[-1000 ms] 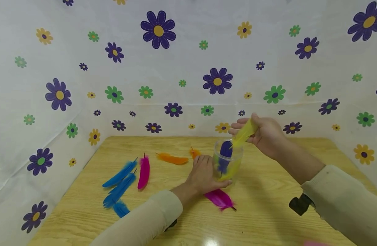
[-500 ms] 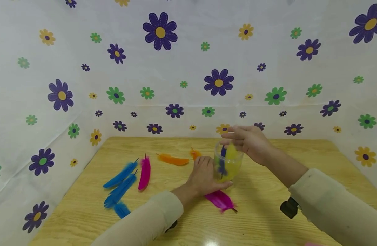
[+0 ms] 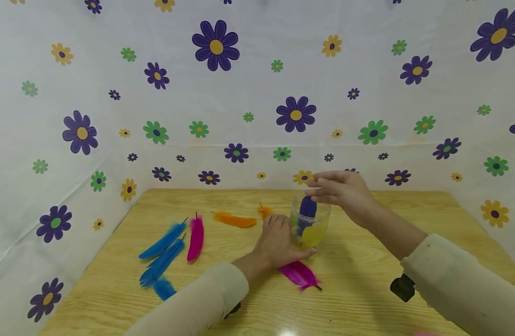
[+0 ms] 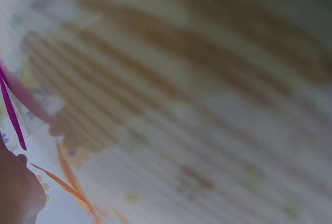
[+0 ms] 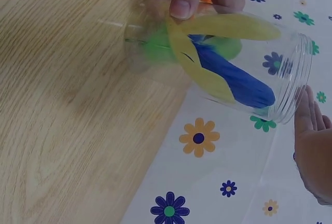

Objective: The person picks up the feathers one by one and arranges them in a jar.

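Note:
A clear jar stands on the table, with my left hand gripping its left side. The left thumb and fingers lie against its wall near the base in the right wrist view. Inside the jar are yellow feathers, a dark blue feather and some green feather. My right hand is at the jar's mouth, fingers stretched out and nothing held in them. In the right wrist view its fingertips are close to the rim; touching cannot be told.
A magenta feather lies in front of the jar. Orange feathers lie behind and left. Farther left are a pink feather and several blue feathers. A flowered white cloth rises behind the table.
My right hand has lowered to the jar's mouth and let go of a yellow feather, which is now down inside the jar. My left hand has kept its grip on the jar.

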Motion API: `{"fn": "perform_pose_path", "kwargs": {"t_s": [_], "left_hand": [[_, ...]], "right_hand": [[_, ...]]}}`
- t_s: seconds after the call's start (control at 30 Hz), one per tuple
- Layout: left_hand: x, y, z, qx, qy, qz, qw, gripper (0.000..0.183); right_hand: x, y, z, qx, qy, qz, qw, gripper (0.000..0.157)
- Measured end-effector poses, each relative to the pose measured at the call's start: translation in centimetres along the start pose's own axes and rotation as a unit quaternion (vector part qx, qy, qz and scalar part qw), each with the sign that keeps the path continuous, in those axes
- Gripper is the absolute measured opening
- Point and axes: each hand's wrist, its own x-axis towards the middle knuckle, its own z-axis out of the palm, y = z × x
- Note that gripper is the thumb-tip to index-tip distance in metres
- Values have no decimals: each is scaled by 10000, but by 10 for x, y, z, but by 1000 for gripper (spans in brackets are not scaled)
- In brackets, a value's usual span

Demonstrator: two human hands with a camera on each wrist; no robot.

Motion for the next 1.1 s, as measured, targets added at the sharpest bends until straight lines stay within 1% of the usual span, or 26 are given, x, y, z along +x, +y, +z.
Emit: {"fn": "perform_pose_path", "kwargs": {"t_s": [0.13,0.23,0.3,0.37,0.43,0.53,0.57,0.63,0.73,0.77,0.83,0.93,1.03,1.1], "left_hand": [[-1,0,0,-58,19,8,10000,89],[-1,0,-1,-84,15,13,10000,89],[0,0,-1,-81,10,3,10000,88],[0,0,0,-72,8,3,10000,87],[0,-1,0,-70,12,3,10000,86],[1,-2,1,-49,38,23,10000,85],[1,-2,1,-58,45,25,10000,85],[0,-2,2,-42,66,39,10000,86],[0,-2,2,-38,86,34,10000,86],[0,-1,1,-29,85,35,10000,86],[0,-1,1,-2,91,35,10000,86],[0,-1,1,-4,106,53,9999,85],[0,-1,2,17,136,69,9999,85],[0,-2,2,60,150,66,9998,85]], "right_hand": [[-5,0,-3,-248,152,-247,9993,41],[-11,3,-6,-634,293,-683,9952,40],[-15,6,-8,-1090,395,-1110,9870,36],[-20,11,-9,-1630,506,-1553,9730,34],[-24,15,-10,-2121,617,-1930,9560,32],[-31,23,-12,-2677,688,-2417,9301,34],[-32,25,-13,-2873,706,-2605,9190,36],[-36,29,-16,-3277,755,-2988,8931,40],[-40,35,-22,-3900,849,-3509,8471,51],[-42,36,-24,-4107,858,-3620,8324,55],[-47,40,-29,-4459,784,-3752,8088,62],[-55,46,-36,-4902,553,-3969,7741,61],[-63,53,-43,-5224,306,-4146,7445,65],[-68,57,-46,-5338,187,-4249,7308,71]]}}
